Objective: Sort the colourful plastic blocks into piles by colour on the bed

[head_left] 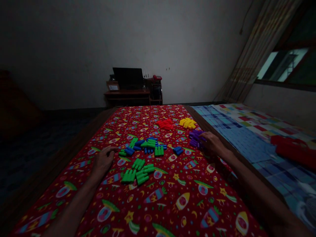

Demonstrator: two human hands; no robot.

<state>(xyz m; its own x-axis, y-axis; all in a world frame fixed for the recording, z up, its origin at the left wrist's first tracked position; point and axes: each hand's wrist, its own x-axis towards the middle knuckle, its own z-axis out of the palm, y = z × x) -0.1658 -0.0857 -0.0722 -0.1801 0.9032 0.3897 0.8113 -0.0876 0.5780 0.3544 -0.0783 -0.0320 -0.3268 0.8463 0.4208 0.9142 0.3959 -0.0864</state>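
We locate the purple pieces on the red cloth, at 9 o'clock from our right hand, which touches them and is nearer; we cannot tell its grip. Our left hand, slack and apparently empty, rests at 8 o'clock from the green-and-blue pile.

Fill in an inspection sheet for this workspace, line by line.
Surface: red patterned cloth, dimly lit.
Pieces: red pile, yellow pile and purple pile lie apart; green pieces and blue pieces are partly mixed.
Clutter: red bundle on the bedding at right.
Hands: right hand at the purple pile, grip unclear; left hand on the cloth near green pieces, fingers bent.
Cables: cord hanging near the curtain.
Surroundings: desk with dark screen by the far wall; window at right.
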